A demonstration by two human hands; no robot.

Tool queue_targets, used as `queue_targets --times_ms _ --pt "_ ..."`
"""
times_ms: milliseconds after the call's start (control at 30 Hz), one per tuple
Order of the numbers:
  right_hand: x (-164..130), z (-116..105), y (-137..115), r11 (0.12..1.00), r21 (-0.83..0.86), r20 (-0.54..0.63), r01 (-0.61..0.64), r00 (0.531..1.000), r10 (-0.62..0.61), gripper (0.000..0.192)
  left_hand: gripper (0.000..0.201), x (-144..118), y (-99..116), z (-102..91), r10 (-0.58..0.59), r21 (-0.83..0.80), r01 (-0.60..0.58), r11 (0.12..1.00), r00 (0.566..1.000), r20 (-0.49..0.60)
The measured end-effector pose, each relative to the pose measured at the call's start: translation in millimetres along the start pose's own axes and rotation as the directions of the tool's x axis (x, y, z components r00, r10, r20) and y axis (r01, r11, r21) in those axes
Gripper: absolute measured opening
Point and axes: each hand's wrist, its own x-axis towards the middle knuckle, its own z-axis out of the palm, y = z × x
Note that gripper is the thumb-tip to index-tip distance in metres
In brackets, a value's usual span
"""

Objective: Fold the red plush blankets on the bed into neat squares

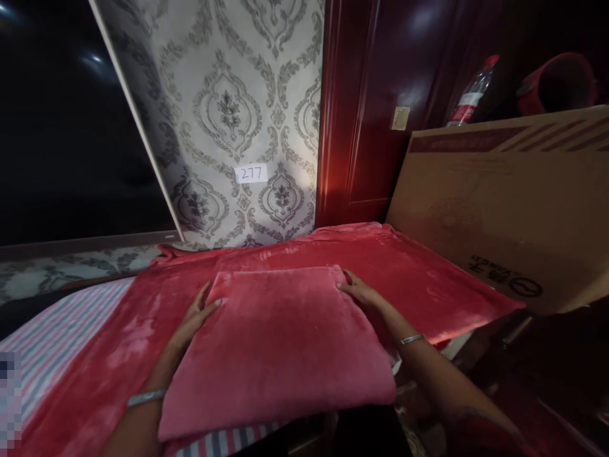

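Observation:
A folded pink-red plush blanket [285, 343] lies flat in front of me, its near edge close to my body. My left hand [196, 316] is at its far left side, thumb on top, the other fingers along the edge and partly hidden. At the far right corner my right hand [356, 291] grips the cloth, thumb on top and fingers curling behind it. Beneath the folded piece spreads a larger red plush cloth [423, 279], rumpled along its far edge.
Striped fabric [80, 324] shows at the left. A large cardboard box [504, 203] stands at the right, with a plastic bottle [471, 98] behind its top edge. Beyond are patterned wallpaper [228, 114] with a "277" label [252, 172], a dark screen [71, 127] and a red wooden door [366, 127].

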Motion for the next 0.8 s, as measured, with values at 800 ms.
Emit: queue_targets --times_ms 800 --pt "84 165 -153 0.996 -0.087 0.815 0.0 0.575 0.071 0.045 0.11 -25 21 -3.1 0.08 -0.282 -0.061 0.958 0.995 0.058"
